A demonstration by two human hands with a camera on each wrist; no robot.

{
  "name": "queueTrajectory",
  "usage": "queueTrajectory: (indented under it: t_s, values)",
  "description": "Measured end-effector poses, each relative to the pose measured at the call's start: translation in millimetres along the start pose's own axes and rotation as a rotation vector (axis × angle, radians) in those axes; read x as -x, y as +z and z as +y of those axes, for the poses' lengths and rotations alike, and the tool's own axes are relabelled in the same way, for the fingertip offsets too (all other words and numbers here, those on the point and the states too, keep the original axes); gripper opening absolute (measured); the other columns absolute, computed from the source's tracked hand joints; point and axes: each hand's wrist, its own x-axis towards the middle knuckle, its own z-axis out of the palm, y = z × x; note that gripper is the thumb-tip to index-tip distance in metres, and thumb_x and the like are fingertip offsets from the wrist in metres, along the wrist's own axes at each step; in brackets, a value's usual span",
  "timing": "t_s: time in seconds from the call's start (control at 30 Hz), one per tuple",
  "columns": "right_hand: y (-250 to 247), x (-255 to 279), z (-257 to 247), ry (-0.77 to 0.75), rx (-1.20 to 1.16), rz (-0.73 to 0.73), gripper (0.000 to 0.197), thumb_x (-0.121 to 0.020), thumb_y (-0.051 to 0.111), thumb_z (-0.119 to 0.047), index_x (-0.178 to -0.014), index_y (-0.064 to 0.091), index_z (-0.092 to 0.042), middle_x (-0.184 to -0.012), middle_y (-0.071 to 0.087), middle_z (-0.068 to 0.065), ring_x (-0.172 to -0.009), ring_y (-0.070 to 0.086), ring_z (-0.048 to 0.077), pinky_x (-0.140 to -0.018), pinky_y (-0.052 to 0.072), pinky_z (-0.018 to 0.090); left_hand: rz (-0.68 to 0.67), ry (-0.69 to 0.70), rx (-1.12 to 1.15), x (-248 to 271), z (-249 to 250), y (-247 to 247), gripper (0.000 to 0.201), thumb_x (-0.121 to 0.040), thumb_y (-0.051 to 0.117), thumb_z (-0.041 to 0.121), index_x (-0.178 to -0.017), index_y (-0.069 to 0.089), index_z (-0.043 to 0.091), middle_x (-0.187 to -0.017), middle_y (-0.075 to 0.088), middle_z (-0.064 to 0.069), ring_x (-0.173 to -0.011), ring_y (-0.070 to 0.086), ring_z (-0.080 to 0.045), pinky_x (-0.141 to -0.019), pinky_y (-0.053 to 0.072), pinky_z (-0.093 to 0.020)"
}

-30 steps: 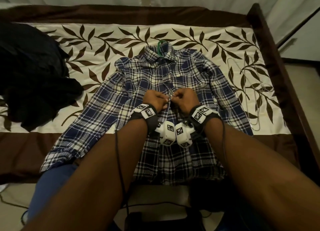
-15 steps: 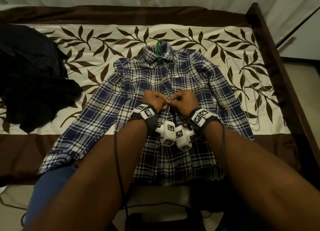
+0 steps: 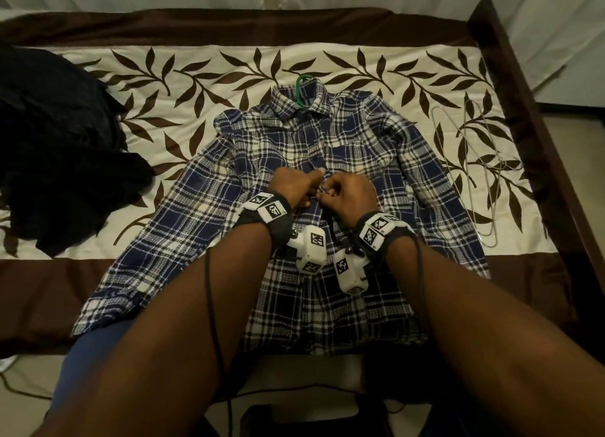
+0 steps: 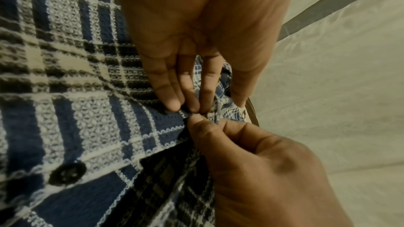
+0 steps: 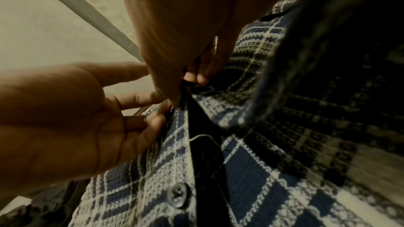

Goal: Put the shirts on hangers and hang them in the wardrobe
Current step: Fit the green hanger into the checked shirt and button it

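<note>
A blue and white plaid shirt lies front up on the bed, with a green hanger hook sticking out of its collar. My left hand and right hand meet at the middle of the shirt's front opening. In the left wrist view my left hand holds the fabric edge between fingers and thumb, while my right hand pinches it from below. A dark button sits fastened lower down. The right wrist view shows my right hand on the dark gap between the two front edges, near another button.
A heap of black clothes lies on the bed at the left. Bare wire hangers lie to the right of the shirt. The dark wooden bed frame runs along the right side. My blue-clad knee is against the near edge.
Both hands stay at the same spot on the shirt front. Only the fingers work, and my right wrist has dropped a little lower than the left.
</note>
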Motion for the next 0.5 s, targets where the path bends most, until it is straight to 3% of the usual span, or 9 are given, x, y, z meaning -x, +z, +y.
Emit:
queueTrajectory:
  t_s: [0.13,0.23,0.3,0.4,0.5]
  values:
    - [-2,4,-4,-0.015,0.083,0.025,0.009,-0.08,0.072,-0.022,-0.078,0.069,-0.015,-0.07,0.066,-0.002,-0.064,0.057,0.017,-0.059,0.043,0.026,-0.046,0.005,-0.027,-1,0,1,0.028,-0.085,0.078,0.025,-0.076,0.069,0.0,-0.09,0.074,-0.023,-0.073,0.066,-0.029,-0.076,0.06,-0.045]
    - [1,5,-1,-0.022,0.078,0.056,0.011,-0.079,0.073,-0.026,-0.077,0.068,-0.015,-0.07,0.066,-0.002,-0.064,0.058,0.017,-0.06,0.045,0.027,-0.081,-0.052,-0.009,-4,1,0,0.016,-0.086,0.075,0.007,-0.072,0.067,0.004,-0.085,0.071,-0.021,-0.071,0.065,-0.027,-0.067,0.059,-0.033]
    - [5,6,0,-0.02,0.063,0.082,0.013,-0.079,0.075,-0.027,-0.076,0.067,-0.016,-0.07,0.064,-0.004,-0.063,0.057,0.014,-0.059,0.042,0.024,-0.088,-0.08,-0.004,-4,2,0,0.018,-0.086,0.072,0.0,-0.07,0.063,0.004,-0.075,0.067,-0.016,-0.063,0.062,-0.024,-0.058,0.057,-0.028]
    - [10,9,-1,-0.009,0.072,0.129,0.011,-0.079,0.074,-0.023,-0.078,0.066,-0.015,-0.073,0.062,-0.004,-0.065,0.055,0.014,-0.062,0.039,0.025,-0.064,-0.05,-0.052,-6,1,3,0.018,-0.084,0.071,0.002,-0.073,0.061,0.011,-0.072,0.064,-0.006,-0.064,0.063,-0.017,-0.06,0.057,-0.025]
    - [12,10,0,0.012,0.031,0.149,0.012,-0.079,0.072,-0.021,-0.084,0.064,-0.013,-0.078,0.061,-0.003,-0.071,0.054,0.016,-0.067,0.039,0.026,-0.038,-0.071,0.012,-4,3,6,0.007,-0.084,0.07,-0.003,-0.078,0.066,-0.004,-0.076,0.065,-0.015,-0.065,0.063,-0.022,-0.067,0.058,-0.03]
